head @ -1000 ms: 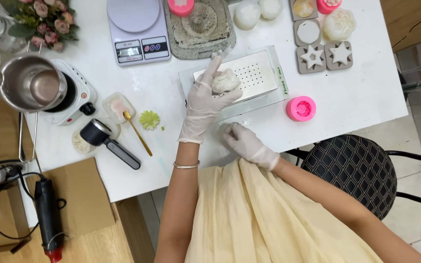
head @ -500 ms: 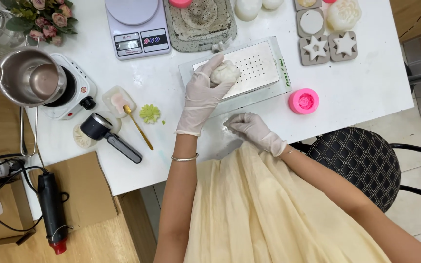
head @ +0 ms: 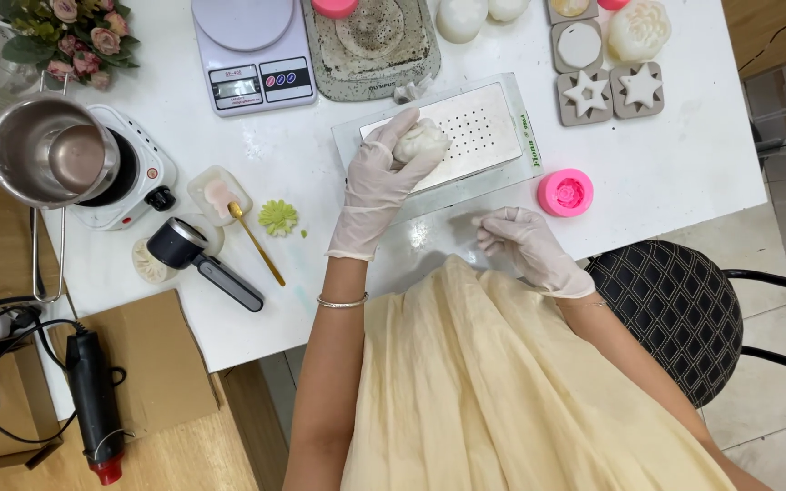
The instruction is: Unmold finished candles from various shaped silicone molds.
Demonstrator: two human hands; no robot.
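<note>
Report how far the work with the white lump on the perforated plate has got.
Done: white star casts sit in their moulds. In hand: left hand presses a white lump onto the perforated plate; right hand pinches a small bit. Left: pink mould sits untouched.

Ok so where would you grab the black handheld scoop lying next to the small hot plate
Grip the black scoop's long handle, coming from above near its lower right end. It lies flat and slopes away from the round head, clear of the gold spoon.
</note>
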